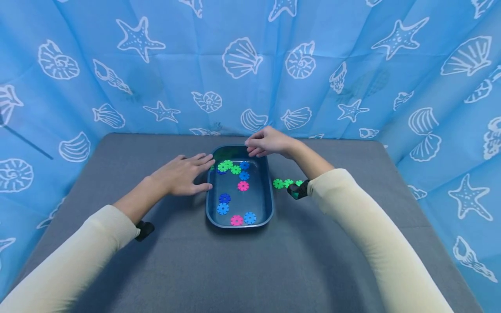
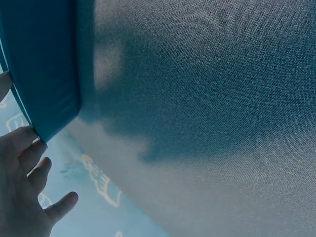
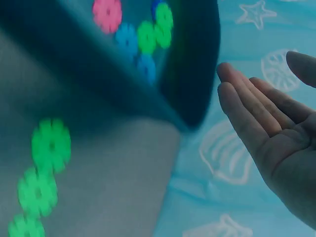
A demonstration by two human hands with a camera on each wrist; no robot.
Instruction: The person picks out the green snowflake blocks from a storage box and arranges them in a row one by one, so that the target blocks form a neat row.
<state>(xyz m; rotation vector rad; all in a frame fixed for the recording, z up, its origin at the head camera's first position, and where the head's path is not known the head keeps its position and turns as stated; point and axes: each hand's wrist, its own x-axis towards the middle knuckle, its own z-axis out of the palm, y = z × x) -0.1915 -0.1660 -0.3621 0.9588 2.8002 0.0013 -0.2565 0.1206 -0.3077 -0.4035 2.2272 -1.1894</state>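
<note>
A dark blue tray (image 1: 239,226) holds several notched plastic discs in pink (image 1: 243,186), blue (image 1: 223,208) and green (image 1: 235,169). My left hand (image 1: 183,174) rests at the tray's left side, its spread fingers against the rim; the left wrist view shows those fingers (image 2: 29,143) along the tray's edge. Over the far right corner is my right hand (image 1: 270,141), fingers loosely bent. Seen from the right wrist, that hand (image 3: 276,133) has nothing in its palm. Outside the tray, right of it, green discs (image 3: 37,191) lie joined in a row, partly hidden by the wrist camera in the head view.
The tray stands on a grey cloth-covered table (image 1: 250,269). Behind the table's far edge hangs a blue curtain (image 1: 266,87) printed with white shells and starfish. A black camera (image 1: 298,190) sits on the right wrist, another (image 1: 145,230) on the left.
</note>
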